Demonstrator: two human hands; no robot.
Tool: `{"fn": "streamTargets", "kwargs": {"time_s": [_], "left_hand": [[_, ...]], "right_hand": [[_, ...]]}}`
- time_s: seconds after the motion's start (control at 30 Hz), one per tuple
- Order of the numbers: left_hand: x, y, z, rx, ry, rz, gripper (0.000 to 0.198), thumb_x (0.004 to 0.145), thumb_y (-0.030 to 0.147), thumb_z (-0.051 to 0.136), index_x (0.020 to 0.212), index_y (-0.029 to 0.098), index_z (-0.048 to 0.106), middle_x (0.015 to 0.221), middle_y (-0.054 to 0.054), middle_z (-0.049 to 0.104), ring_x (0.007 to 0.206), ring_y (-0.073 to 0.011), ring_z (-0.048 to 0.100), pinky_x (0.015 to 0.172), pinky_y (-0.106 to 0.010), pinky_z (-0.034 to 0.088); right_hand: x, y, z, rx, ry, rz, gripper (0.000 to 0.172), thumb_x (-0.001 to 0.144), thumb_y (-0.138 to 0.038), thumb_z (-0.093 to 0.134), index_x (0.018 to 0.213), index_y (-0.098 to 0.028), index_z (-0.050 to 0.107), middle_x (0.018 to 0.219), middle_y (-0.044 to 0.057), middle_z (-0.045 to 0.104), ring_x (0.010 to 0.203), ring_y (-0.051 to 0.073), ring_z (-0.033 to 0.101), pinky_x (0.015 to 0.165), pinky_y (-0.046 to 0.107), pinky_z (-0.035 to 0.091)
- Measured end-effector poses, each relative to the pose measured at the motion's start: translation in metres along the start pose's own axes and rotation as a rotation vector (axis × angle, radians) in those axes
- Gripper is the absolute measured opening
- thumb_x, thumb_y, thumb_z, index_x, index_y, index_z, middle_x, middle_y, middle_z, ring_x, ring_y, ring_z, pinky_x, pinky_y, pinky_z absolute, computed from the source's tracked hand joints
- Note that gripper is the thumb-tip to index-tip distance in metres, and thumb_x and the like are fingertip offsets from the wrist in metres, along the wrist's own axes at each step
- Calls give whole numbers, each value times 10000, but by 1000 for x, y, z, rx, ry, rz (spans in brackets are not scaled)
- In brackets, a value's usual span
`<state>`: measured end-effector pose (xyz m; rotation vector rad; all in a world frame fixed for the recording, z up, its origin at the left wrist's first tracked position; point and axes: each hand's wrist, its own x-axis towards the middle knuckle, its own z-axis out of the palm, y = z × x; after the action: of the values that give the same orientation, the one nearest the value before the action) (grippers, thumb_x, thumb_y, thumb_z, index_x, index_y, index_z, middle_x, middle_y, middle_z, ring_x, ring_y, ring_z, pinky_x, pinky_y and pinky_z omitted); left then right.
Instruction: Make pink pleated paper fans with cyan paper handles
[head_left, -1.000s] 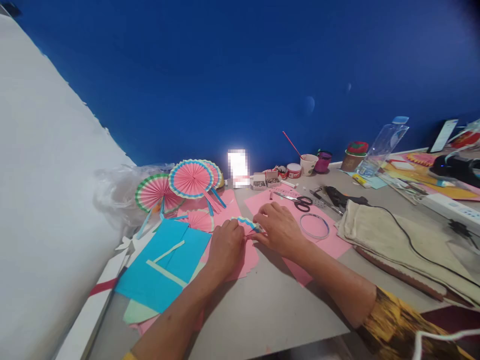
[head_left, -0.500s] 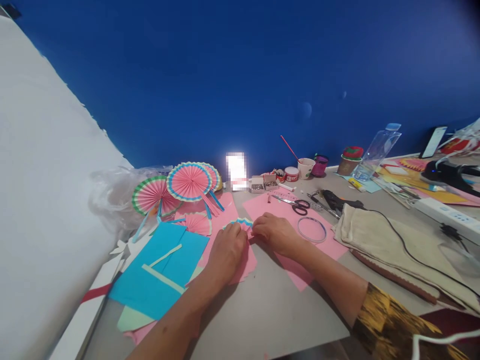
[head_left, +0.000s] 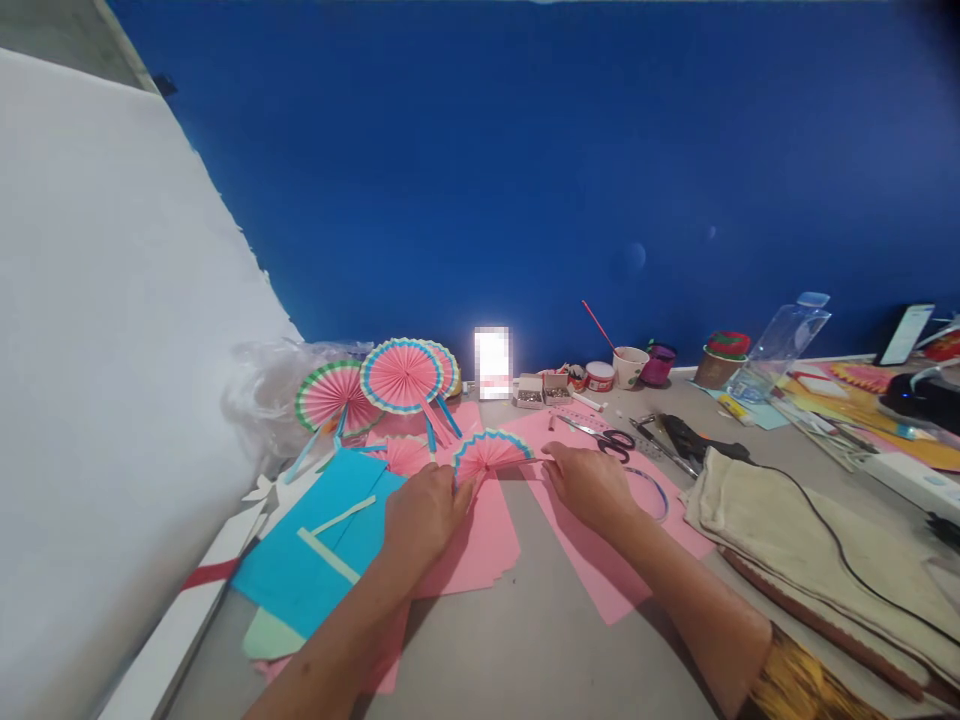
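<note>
Between my two hands a pleated pink paper fan (head_left: pixel 491 452) with a blue and cream edge is spread into a half circle. My left hand (head_left: pixel 429 512) is closed on its left end. At the other end, my right hand (head_left: pixel 589 487) pinches the right side between thumb and fingers. Pink paper sheets (head_left: pixel 480 540) lie under and beside the hands. Finished round pink fans (head_left: pixel 403 376) stand behind on the left, one edged in green (head_left: pixel 337 398). Blue paper (head_left: pixel 319 545) with pale strips on it lies left of my left hand.
Scissors (head_left: pixel 616 440) and a bangle-like ring (head_left: pixel 664 495) are beyond my right hand. A glue gun (head_left: pixel 701 440), a folded cloth (head_left: pixel 810 540) and a plastic bottle (head_left: pixel 772 350) lie farther right. A paper cup (head_left: pixel 630 368) and a lit phone (head_left: pixel 493 362) stand by the blue wall.
My hands have moved apart, and the fan between them has opened from a small bunched piece into a half circle. The view has tilted up and shifted left.
</note>
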<state>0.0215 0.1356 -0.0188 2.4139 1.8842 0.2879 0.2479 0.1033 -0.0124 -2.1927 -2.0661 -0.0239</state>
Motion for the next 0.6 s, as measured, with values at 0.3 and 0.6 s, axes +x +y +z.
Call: {"fn": "streamTargets", "kwargs": {"time_s": [0.3, 0.6], "left_hand": [[5, 3, 10, -9, -107, -70, 206, 933, 283, 502, 1066, 161, 602, 916, -133, 748, 847, -278, 706, 615, -306, 333], [1, 8, 25, -705, -72, -88, 72, 793, 153, 548, 765, 213, 518, 602, 32, 610, 542, -140, 549, 539, -241, 318]], "right_hand": [[-24, -33, -5, 130, -125, -101, 296, 1008, -359, 474, 889, -231, 712, 911, 53, 783, 832, 224, 711, 584, 303, 232], [-39, -62, 13, 190, -168, -149, 234, 975, -317, 502, 966, -191, 698, 956, 104, 784, 860, 264, 737, 621, 301, 347]]}}
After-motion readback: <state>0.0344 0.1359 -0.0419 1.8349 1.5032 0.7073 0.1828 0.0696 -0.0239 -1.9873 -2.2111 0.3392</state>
